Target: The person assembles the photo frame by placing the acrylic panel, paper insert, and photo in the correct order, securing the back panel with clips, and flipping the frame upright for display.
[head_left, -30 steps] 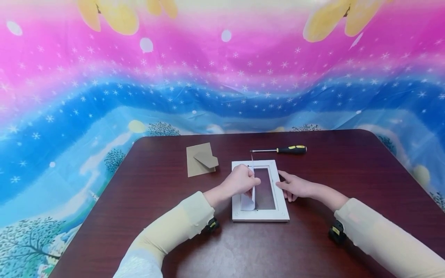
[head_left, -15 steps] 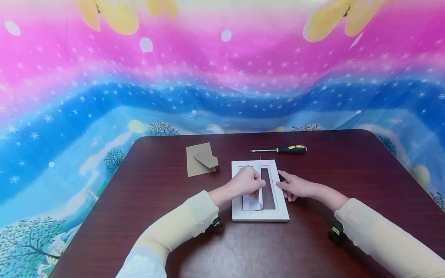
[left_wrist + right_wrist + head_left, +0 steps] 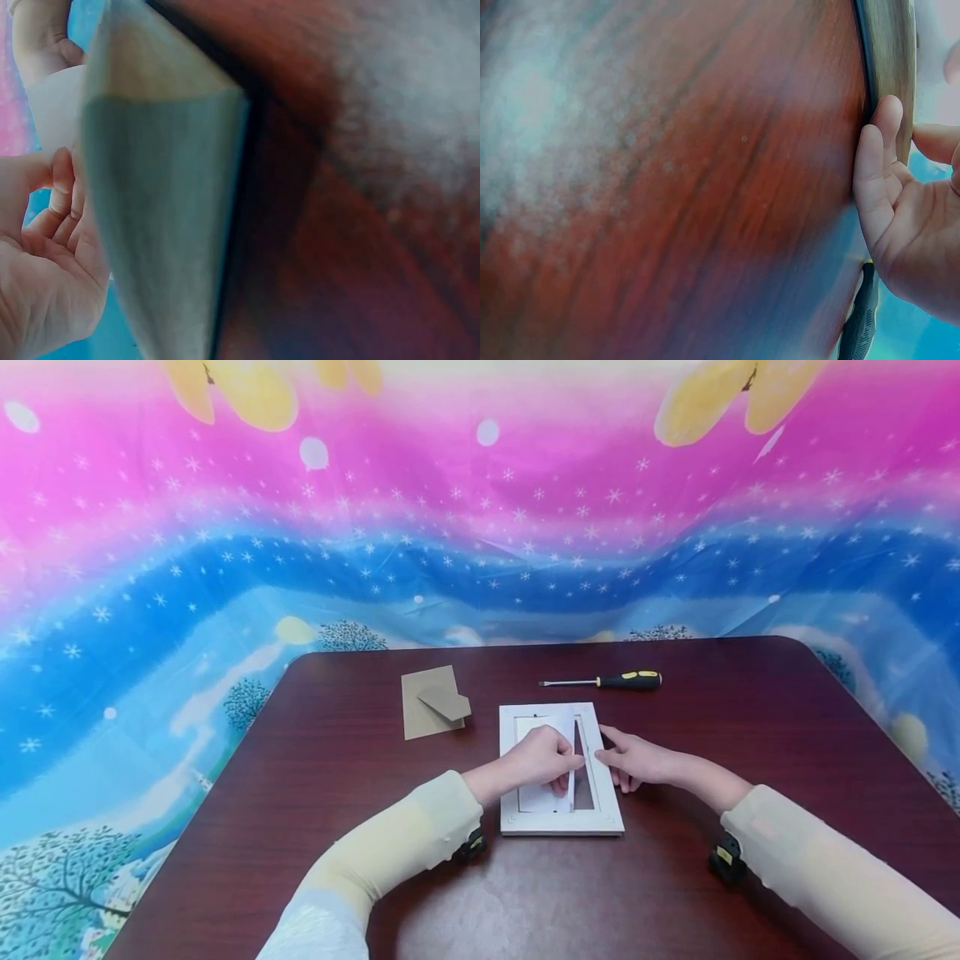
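Note:
A white picture frame (image 3: 562, 823) lies flat on the dark table, its opening facing up. My left hand (image 3: 542, 755) is over the opening and pinches the right edge of a white paper sheet (image 3: 542, 799) between thumb and fingers. The sheet covers most of the opening, leaving a narrow dark strip at the right. At the frame's right side, my right hand (image 3: 637, 762) holds it, the thumb on the upper edge and other fingers against the side. In the left wrist view, the frame's side (image 3: 165, 195) hides part of the sheet (image 3: 58, 105).
A brown backing board (image 3: 420, 720) with a stand flap (image 3: 448, 704) lies left of the frame on the table (image 3: 337, 760). A flat-tip screwdriver (image 3: 628, 681) with a black and yellow handle lies behind the frame. A patterned cloth (image 3: 480, 543) hangs beyond the table.
My left hand has moved right, drawing the sheet's edge across the opening. The sheet, curled up before, now lies flatter and covers more of it. My right hand and the frame have stayed put.

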`<state>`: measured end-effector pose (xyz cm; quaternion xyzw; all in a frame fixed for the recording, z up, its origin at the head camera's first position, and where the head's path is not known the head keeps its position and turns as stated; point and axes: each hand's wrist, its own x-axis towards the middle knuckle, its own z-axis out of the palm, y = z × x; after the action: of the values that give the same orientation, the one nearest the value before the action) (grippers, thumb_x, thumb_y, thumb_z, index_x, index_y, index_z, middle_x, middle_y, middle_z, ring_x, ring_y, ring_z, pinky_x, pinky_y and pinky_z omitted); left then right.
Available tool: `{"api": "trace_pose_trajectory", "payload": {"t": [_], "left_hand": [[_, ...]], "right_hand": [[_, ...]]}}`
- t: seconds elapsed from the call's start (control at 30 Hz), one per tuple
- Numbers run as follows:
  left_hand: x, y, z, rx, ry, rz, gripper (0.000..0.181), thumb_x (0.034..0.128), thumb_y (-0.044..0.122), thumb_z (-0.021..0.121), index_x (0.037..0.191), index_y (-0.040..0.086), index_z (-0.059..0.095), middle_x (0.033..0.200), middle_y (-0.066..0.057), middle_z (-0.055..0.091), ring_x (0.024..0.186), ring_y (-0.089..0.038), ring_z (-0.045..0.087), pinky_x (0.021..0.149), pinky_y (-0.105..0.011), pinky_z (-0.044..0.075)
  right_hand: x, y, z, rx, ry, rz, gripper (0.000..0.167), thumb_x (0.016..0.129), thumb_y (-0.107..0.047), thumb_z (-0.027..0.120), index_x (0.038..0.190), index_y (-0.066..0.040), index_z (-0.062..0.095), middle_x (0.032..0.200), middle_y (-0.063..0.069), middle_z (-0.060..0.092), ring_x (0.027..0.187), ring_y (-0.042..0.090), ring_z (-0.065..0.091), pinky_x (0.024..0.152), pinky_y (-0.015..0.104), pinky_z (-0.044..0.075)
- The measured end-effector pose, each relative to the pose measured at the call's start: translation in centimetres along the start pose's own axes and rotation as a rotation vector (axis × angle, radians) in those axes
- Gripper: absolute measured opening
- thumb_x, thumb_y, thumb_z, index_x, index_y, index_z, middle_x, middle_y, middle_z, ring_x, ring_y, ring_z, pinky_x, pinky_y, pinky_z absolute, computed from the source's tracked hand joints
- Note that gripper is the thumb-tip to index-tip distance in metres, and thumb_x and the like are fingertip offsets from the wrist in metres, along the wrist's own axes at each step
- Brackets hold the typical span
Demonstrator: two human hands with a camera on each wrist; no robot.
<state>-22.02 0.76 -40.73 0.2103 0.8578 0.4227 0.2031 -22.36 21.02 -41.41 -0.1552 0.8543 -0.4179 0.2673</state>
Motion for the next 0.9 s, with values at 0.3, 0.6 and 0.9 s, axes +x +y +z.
{"api": "trace_pose_trajectory", "payload": {"t": [0.3,0.6,0.9], "left_hand": [[0.20,-0.01,-0.01,0.026,-0.011,-0.027,0.039,0.0952,0.014,0.060,0.058,0.002,0.064,0.050,-0.006,0.061,0.043,-0.013,0.060,0.044,-0.025,0.049],[0.30,0.13,0.01,0.112,-0.022,-0.042,0.041,0.0946,0.019,0.062,0.056,0.006,0.060,0.049,-0.002,0.060,0.041,-0.011,0.056,0.042,-0.023,0.046],[0.65,-0.02,0.16,0.189,-0.021,-0.044,0.041,0.0934,0.026,0.065,0.057,0.008,0.059,0.049,0.000,0.059,0.039,-0.011,0.052,0.040,-0.021,0.037]], "right_hand": [[0.06,0.19,0.01,-0.005,0.004,-0.013,0.065,0.104,-0.016,0.044,0.149,0.011,0.005,0.065,0.006,0.055,0.050,0.017,0.055,0.050,0.032,0.048],[0.14,0.32,-0.02,0.000,0.004,-0.012,0.065,0.104,-0.016,0.044,0.149,0.010,0.005,0.064,0.005,0.055,0.050,0.017,0.054,0.050,0.031,0.048],[0.10,0.36,0.00,-0.001,0.002,-0.010,0.064,0.104,-0.015,0.043,0.149,0.011,0.004,0.065,0.006,0.055,0.051,0.016,0.054,0.050,0.031,0.048]]}}
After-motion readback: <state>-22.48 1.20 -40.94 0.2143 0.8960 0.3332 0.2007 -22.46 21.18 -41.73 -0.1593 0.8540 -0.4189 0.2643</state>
